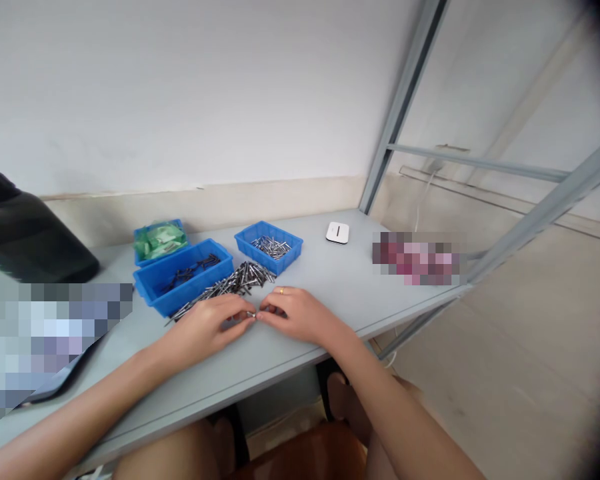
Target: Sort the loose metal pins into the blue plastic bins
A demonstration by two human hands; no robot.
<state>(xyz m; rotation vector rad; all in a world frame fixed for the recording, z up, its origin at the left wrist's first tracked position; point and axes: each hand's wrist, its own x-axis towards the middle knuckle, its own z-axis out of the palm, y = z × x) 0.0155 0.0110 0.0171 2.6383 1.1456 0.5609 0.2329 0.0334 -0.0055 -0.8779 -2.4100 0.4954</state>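
Over the grey table, my left hand (213,325) and my right hand (293,313) meet at their fingertips. A small shiny metal piece (251,314) shows between them, pinched by the left fingers; the right fingertips touch its end. Just behind the hands lies a pile of thin metal rods (240,280). A long blue bin (165,303) at the pile's left holds dark pieces. Behind the pile to the right, a smaller blue bin (290,257) contains silvery metal pieces.
Another blue bin with a green plastic bag (163,240) stands at the back left. A black container (30,227) leans at the far left, near a blurred flat device. Toward the right are a white square object (338,233), a blurred pink item (420,260) and a metal frame (405,100).
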